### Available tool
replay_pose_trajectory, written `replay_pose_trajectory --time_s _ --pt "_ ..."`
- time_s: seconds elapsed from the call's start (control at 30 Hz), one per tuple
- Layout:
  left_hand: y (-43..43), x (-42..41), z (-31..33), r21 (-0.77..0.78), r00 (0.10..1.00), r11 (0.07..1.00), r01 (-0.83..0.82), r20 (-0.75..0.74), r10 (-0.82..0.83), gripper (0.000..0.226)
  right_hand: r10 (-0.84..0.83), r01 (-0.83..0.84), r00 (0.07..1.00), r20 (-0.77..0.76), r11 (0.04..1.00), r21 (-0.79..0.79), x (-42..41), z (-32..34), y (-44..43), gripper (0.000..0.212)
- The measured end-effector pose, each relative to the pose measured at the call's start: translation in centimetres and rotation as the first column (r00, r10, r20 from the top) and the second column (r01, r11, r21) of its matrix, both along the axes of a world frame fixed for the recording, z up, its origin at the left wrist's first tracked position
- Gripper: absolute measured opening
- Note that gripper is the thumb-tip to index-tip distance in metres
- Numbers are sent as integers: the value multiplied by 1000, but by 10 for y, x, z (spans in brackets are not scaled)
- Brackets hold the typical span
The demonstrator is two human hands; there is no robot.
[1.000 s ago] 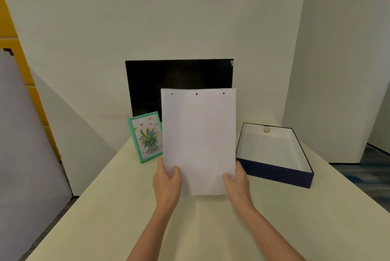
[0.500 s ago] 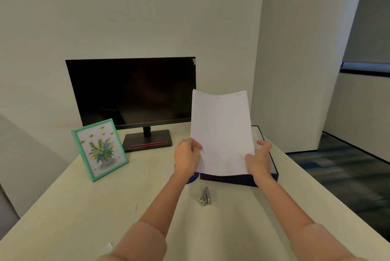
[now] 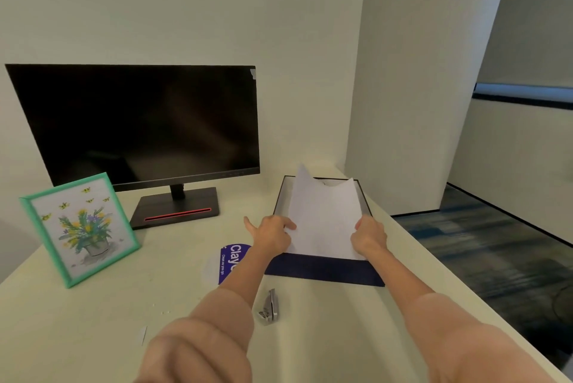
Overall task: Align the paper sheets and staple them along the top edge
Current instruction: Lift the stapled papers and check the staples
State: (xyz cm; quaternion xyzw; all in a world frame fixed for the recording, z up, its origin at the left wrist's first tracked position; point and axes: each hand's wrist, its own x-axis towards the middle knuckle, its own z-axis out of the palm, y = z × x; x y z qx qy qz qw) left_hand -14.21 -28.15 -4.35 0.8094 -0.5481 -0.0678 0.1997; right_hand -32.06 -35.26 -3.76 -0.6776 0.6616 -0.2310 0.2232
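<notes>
Both hands hold the white paper sheets low over the dark blue box at the right of the table. My left hand grips the sheets' left edge and my right hand grips the right edge. The far top edge of the sheets sags and curls down in the middle. A small silver stapler lies on the table in front of the box, between my forearms, untouched.
A black monitor stands at the back left, with a green-framed flower picture leaning in front of it. A blue and white sticker lies left of the box. The table's right edge drops to a carpeted floor.
The sheets were held upright in front of me, then carried right and lowered flat over the blue box. Their top edge has flopped down. My view turned, bringing the stapler into sight.
</notes>
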Motion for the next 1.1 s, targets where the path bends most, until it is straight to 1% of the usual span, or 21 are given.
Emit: replay_pose_trajectory --time_s 0.2,0.3,0.4,0.5,0.6,0.7,0.77,0.87,1.0,1.1 --pt "-1 -2 -2 74 988 997 -35 153 23 30 61 -52 981 -185 997 50 5 -8 0 22" --pt "1 -4 0 117 980 993 -23 198 0 28 67 -52 959 -276 997 62 4 -8 7 28" --pt "5 -3 -1 81 982 997 13 187 -29 29 83 -76 939 -334 997 35 4 -7 13 28" --pt "15 -1 2 43 989 998 55 133 -60 39 116 -126 919 -377 992 -2 5 0 22 26" --pt "36 4 11 8 994 996 88 61 -89 49 148 -190 896 -419 980 -61 13 13 39 30" --pt "67 15 25 -77 999 996 51 -5 -51 48 192 -262 905 -379 954 -144 28 26 64 36" --pt "95 29 33 -131 999 991 -13 -47 7 47 248 -321 909 -335 930 -181 40 31 86 38" --pt "145 60 39 -177 990 977 -120 -89 106 45 349 -396 910 -224 891 -221 59 31 124 42" --pt "225 101 31 -257 945 919 -300 -210 250 43 503 -506 861 -76 835 -215 87 12 174 38" --pt "274 127 9 -239 908 882 -406 -210 362 45 555 -550 831 -28 813 -192 104 -11 205 32"
